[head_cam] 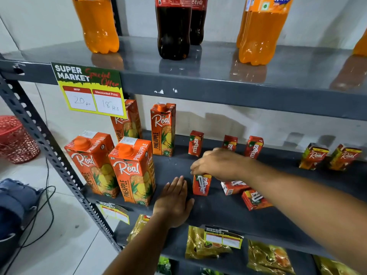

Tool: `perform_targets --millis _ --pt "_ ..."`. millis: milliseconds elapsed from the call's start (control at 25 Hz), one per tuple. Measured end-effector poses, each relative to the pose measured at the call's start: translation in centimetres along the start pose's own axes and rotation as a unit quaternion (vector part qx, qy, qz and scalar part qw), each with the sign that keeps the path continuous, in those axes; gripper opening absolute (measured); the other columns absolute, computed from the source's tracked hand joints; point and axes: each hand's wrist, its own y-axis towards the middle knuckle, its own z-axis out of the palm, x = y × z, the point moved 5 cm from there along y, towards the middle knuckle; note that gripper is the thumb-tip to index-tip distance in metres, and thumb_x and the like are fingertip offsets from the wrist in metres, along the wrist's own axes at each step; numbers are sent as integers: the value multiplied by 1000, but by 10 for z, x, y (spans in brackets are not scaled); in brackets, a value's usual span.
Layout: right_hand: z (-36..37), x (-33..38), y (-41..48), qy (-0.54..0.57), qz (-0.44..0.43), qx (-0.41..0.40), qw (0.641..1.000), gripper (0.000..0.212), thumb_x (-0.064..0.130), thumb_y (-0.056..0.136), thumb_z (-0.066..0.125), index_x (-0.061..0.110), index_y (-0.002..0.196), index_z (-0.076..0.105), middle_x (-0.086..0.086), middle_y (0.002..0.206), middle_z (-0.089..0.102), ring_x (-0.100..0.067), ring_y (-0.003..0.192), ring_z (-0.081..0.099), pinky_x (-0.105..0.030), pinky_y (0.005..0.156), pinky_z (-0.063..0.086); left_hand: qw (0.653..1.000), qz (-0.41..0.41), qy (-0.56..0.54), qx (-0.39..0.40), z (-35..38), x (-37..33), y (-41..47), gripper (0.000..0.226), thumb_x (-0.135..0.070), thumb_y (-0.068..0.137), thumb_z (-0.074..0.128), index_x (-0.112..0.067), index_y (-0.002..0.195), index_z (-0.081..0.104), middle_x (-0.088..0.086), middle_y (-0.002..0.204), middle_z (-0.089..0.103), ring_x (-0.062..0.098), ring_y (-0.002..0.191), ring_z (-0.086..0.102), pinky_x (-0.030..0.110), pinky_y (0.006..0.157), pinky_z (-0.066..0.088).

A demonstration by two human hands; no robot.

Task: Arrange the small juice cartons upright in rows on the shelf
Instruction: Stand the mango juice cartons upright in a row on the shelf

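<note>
My right hand (215,164) grips the top of a small red Maaza carton (201,185) that stands upright near the front of the dark middle shelf (218,213). My left hand (175,201) lies flat on the shelf just left of that carton, fingers spread, holding nothing. Two more small cartons lie on their sides to the right: one (233,187) partly under my right forearm, another (255,199) closer to the front edge. Three small Maaza cartons stand upright at the back (195,143), (230,142), (254,146).
Tall Real pineapple cartons (133,171) fill the shelf's left part, in front and behind. Two small Real cartons (313,156) stand at the far right. Soda bottles (172,26) stand on the upper shelf, snack packets (206,245) on the lower one. A red basket (14,139) sits on the floor left.
</note>
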Motion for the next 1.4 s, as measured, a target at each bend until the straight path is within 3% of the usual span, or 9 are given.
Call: perform_targets --millis 280,400,560,720,800,880,1000,1200,1400 --pt "2 -5 4 24 38 38 998 61 0 83 60 33 132 51 2 134 59 -24 117 54 -41 90 50 1000 -2 2 1 1 1 0 73 -54 95 15 -10 151 2 7 162 -1 19 147 -8 32 114 -10" --pt "-2 -11 3 65 117 77 988 57 21 79 69 25 133 52 -3 131 61 -25 114 58 -40 88 52 1000 -1 3 -2 2 1 0 73 -55 95 15 -10 151 2 6 162 -1 18 147 -8 33 114 -9" --pt "-1 -19 2 81 272 121 951 51 65 75 61 15 86 54 -3 82 58 -21 67 57 -31 52 42 1000 -2 9 -4 4 2 1 74 -55 94 13 -10 151 1 6 162 -1 19 147 -7 33 115 -9" --pt "12 -15 1 150 358 145 910 56 70 83 43 16 71 54 -2 65 67 -16 59 63 -28 52 39 1000 -6 11 -1 6 3 2 75 -57 93 11 -11 151 1 5 162 -3 18 147 -8 32 113 -10" --pt "15 -13 1 170 370 155 900 62 76 81 39 16 71 55 -2 68 69 -16 63 65 -29 55 41 1000 -6 12 2 7 3 2 74 -57 93 11 -11 151 0 5 162 -3 18 147 -9 32 113 -11" --pt "11 -21 -1 189 364 135 902 75 81 77 35 13 92 62 -6 93 70 -21 81 66 -33 66 48 1000 -7 10 -1 7 4 2 74 -57 94 12 -11 151 0 5 162 -3 18 147 -9 32 113 -12" --pt "2 -56 -25 286 341 51 894 74 66 83 51 16 136 45 -8 126 59 -24 108 58 -37 89 46 1000 -6 12 -4 7 4 2 74 -57 94 13 -11 151 1 5 162 -3 18 147 -9 31 113 -11" --pt "64 -87 -92 220 377 153 887 67 28 79 72 19 139 43 -7 140 51 -24 119 54 -38 99 46 1000 -6 8 -4 9 5 3 74 -57 95 15 -12 152 0 5 162 -4 17 147 -10 31 113 -12" --pt "98 -91 -107 279 415 129 856 59 22 82 66 21 138 46 -7 127 58 -16 95 60 -32 81 49 1000 -9 10 -7 8 4 3 74 -57 95 16 -13 152 1 4 162 -2 17 147 -8 31 112 -11"
